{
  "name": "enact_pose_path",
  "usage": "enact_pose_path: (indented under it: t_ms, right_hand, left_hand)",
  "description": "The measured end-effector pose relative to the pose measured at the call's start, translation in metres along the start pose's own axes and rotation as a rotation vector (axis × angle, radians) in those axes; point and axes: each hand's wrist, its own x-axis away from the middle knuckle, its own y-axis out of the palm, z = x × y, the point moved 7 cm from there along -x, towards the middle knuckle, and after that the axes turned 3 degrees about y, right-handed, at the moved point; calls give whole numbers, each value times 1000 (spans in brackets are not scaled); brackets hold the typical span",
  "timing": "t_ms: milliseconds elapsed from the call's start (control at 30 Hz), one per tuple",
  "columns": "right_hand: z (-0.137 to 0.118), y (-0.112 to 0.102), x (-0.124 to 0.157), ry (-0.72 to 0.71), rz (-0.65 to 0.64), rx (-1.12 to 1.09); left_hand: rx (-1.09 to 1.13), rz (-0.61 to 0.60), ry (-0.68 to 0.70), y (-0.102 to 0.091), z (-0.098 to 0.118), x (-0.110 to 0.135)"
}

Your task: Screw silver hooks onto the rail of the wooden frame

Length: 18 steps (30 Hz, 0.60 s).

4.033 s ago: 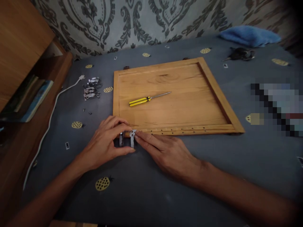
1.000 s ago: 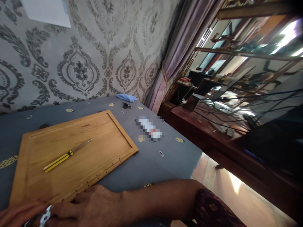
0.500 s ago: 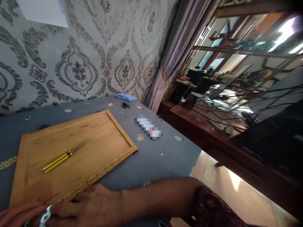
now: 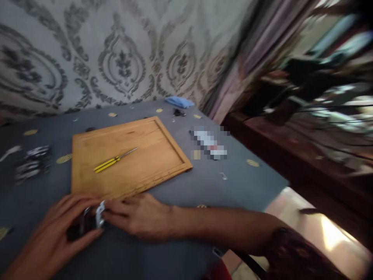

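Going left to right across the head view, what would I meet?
Blurry cluster of metal parts, silvery metal piece, right hand, small dark object, pixelated item.

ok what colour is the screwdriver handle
The screwdriver handle, lying on the wooden panel, is yellow with dark accents, shown in the head view.

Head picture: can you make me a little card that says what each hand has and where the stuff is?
Left hand: holds a metal piece between thumb and fingers
Right hand: at the same metal piece; exact grip unclear
Panel: wooden, flat on the table
Screwdriver: yellow handle, lying on the panel
Other metal parts: left of the panel, blurred
Cloth: blue, on the table's far side
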Motion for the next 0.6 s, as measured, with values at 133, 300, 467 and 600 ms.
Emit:
enact_pose_path:
  t_ms: [133, 300, 467, 600]
  right_hand:
    - [4, 2, -2, 15, -5, -148]
    - [4, 4, 0, 5, 118, -169]
    - [3, 1, 3, -7, 255, -142]
    - [3, 0, 2, -9, 261, -139]
  left_hand:
    - [0, -118, -54, -4, 8, 4]
    - [5, -157, -82, -8, 13, -4]
    - [12, -144, -60, -8, 15, -3]
    - [7, -152, -79, -7, 14, -3]
